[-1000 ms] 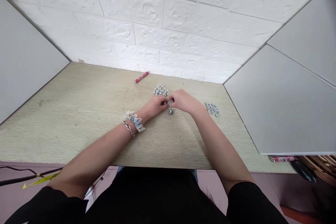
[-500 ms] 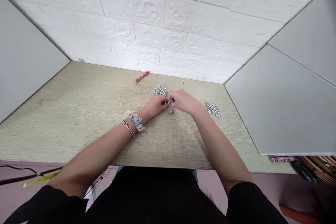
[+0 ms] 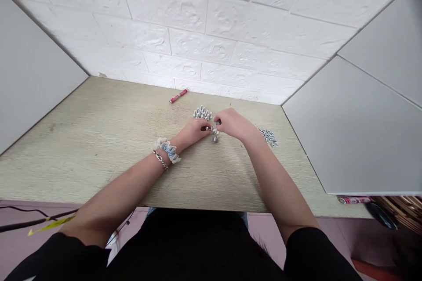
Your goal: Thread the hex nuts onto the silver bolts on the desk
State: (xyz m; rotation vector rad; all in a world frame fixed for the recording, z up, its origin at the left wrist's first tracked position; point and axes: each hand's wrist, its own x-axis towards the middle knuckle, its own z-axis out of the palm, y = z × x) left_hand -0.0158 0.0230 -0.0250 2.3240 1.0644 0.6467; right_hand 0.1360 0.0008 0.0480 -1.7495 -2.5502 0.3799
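Note:
My left hand (image 3: 196, 131) is closed in a pinch on a small silver bolt (image 3: 214, 131), its tip pointing towards my right hand. Right beside it, my right hand (image 3: 231, 123) has thumb and forefinger curled together near the bolt's end; the fingers hide what they hold, if anything. Just below the fingertips, another silver bolt (image 3: 215, 139) stands on the tabletop. Behind my left hand, several bolts (image 3: 202, 113) stand upright in a cluster. To the right, several silver nuts (image 3: 269, 136) lie in a group, partly covered by my right wrist.
A red tube-shaped object (image 3: 178, 96) lies near the white brick-patterned wall (image 3: 184, 44). Pale panels bound the wooden table (image 3: 108, 140) on the left and right. Another red tube (image 3: 354, 200) is at the lower right, by a dark object.
My right hand has shifted slightly right and up, away from my left fingertips, so more of the bolt shows between them. My left hand has barely moved.

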